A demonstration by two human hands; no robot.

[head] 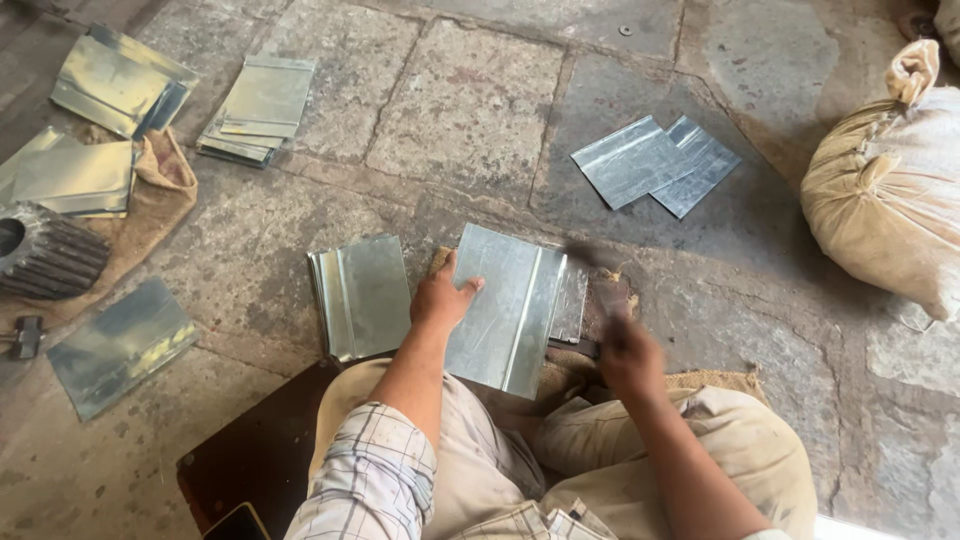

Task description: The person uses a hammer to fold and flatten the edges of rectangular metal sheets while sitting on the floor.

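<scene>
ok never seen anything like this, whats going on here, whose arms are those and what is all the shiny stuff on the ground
There is no machine here. The single picture comes from a camera worn on a person's head, looking down, so the arms and bent knees at the bottom are that person's own, seated on a stone floor.

The left hand presses flat on a folded metal sheet. The right hand is blurred and grips what seems to be a hammer.

The shiny things are more sheets: a stack beside the left hand, a pair further off, and piles at upper left. A toothed metal gear lies at the left edge, a tied sack at the right.
</scene>
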